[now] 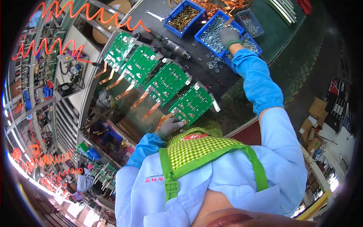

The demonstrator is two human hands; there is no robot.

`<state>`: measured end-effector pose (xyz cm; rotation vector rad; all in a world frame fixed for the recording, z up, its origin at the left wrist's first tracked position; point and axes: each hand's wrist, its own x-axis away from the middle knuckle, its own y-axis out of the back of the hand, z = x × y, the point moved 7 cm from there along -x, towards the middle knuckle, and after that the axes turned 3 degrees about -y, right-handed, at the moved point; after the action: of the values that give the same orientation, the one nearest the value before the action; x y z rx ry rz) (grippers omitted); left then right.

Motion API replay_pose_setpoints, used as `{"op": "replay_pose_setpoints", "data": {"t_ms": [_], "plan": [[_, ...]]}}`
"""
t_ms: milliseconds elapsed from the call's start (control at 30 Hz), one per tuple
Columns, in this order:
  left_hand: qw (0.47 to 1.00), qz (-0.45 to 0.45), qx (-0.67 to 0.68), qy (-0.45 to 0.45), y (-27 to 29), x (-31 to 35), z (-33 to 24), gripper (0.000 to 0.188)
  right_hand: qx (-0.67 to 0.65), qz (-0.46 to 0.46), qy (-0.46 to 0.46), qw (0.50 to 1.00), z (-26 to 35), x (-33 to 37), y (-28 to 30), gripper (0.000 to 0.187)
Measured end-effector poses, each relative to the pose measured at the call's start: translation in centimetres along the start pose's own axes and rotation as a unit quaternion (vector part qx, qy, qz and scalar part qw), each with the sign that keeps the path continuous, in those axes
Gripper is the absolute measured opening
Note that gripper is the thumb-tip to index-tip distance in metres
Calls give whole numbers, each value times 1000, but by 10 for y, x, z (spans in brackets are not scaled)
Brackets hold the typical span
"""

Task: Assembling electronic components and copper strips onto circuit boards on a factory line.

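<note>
Four would-be identical green circuit boards lie in a slanting row, among them the nearest board [192, 103] and the farthest board [120, 50]. Bent copper strips [140, 100] stick out from their left edges. My left hand [170, 127], in a grey glove, is closed at the lower left corner of the nearest board; what its fingers hold is hidden. My right hand [229, 37], also gloved, reaches into a blue bin [199, 38] of small silver metal parts. A narrow brownish piece shows at its fingertips, too small to name, and the finger posture is unclear.
Beside the boards lies a power screwdriver [176, 48] on an orange coiled hose [113, 15]. Farther off are a blue bin of brass-coloured parts [184, 18], a wrench [154, 16] and copper pieces [234, 6]. Loose washers [214, 65] lie near the bins.
</note>
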<state>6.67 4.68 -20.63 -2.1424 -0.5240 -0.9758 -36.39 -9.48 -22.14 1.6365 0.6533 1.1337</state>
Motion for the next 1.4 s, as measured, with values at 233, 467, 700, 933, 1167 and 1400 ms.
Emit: {"op": "replay_pose_setpoints", "data": {"t_ms": [233, 467, 700, 933, 1167, 1400], "plan": [[1000, -13, 13, 9, 3, 3, 9, 27, -221, -232, 84, 944, -61, 52, 43, 21], [999, 16, 34, -6, 6, -3, 10, 28, -379, -36, -1, 925, -92, 110, -7, 23], [1000, -3, 25, -12, 12, 0, 13, 33, -98, -32, -31, 994, -48, 103, -22, 26], [997, 1, -73, -38, 9, -1, 5, 31, -92, -47, -97, 990, -56, 102, -28, 23], [995, -21, -88, -40, 18, -2, 13, 33, -120, -28, -133, 983, -55, 102, -28, 29], [996, 23, -67, -58, 6, -10, 3, 31, -60, -19, -133, 989, -55, 97, -43, 30]]}}
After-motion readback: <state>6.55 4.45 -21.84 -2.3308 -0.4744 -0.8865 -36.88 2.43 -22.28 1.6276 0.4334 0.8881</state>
